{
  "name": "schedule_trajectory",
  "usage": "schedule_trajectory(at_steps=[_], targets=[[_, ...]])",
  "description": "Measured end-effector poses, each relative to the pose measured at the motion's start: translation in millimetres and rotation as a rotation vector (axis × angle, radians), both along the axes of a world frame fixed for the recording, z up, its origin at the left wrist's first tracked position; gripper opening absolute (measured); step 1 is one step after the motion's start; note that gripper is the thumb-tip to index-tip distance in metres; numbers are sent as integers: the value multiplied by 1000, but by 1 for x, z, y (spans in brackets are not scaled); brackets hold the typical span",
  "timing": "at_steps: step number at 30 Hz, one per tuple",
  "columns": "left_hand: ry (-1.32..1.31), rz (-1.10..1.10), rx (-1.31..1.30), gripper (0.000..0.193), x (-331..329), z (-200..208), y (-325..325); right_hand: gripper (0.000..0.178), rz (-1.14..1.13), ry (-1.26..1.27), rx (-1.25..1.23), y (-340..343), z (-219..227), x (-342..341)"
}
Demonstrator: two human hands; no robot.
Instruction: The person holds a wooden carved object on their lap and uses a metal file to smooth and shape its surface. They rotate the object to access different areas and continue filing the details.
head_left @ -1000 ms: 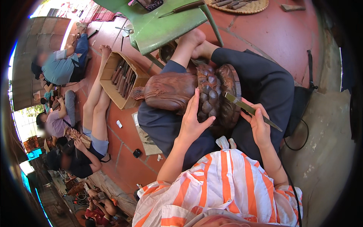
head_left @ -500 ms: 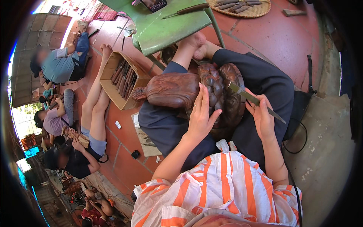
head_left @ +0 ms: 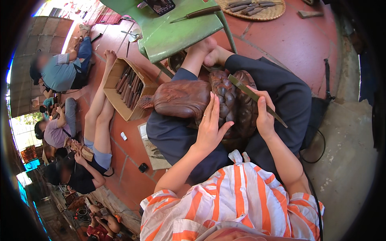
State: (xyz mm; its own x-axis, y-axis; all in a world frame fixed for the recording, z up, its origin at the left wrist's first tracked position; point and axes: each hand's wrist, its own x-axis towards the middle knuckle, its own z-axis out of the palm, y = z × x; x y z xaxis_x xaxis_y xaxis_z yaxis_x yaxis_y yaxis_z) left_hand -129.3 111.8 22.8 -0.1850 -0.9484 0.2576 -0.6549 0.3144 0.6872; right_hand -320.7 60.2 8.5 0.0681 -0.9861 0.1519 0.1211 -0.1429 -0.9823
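Observation:
A dark brown wooden statue [head_left: 181,99] lies on its side across my lap, its knobbly-haired head to the left and its carved, rounded base forms to the right. My left hand [head_left: 210,127] rests on the wood beside the base carving, fingers stretched out and thumb spread. Between the fingers and thumb of my right hand [head_left: 265,116] is a flat metal file [head_left: 253,94], broad at its upper left end and tapering to a point at the lower right. Its broad end lies over the base carving; whether it touches cannot be told.
A cardboard box [head_left: 113,99] of wooden-handled tools stands left of the statue. Ahead is a green plastic chair [head_left: 181,38] bearing a knife [head_left: 197,13] and a phone. Beyond it sits a woven tray [head_left: 277,10] with more tools. Several people sit at the left.
My right hand and the file have shifted left and the file's broad end has moved up and left across the base carving. The left hand stays nearly in place on the wood.

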Motion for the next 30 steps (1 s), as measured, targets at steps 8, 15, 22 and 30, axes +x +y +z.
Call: schedule_trajectory(at_steps=[8, 15, 22, 30], targets=[[12, -47, 6, 96, 12, -1, 8, 36, -55, 123, -176, 1, -15, 7], [0, -106, 68, 93, 38, 24, 4, 34, -106, 214, -273, 7, -28, 10], [-409, 302, -181, 46, 155, 50, -40, 31, -141, 237, -293, 5, -27, 10], [-344, 312, 100, 32, 217, 17, -50, 27, -80, 239, -165, -13, -18, 5]])
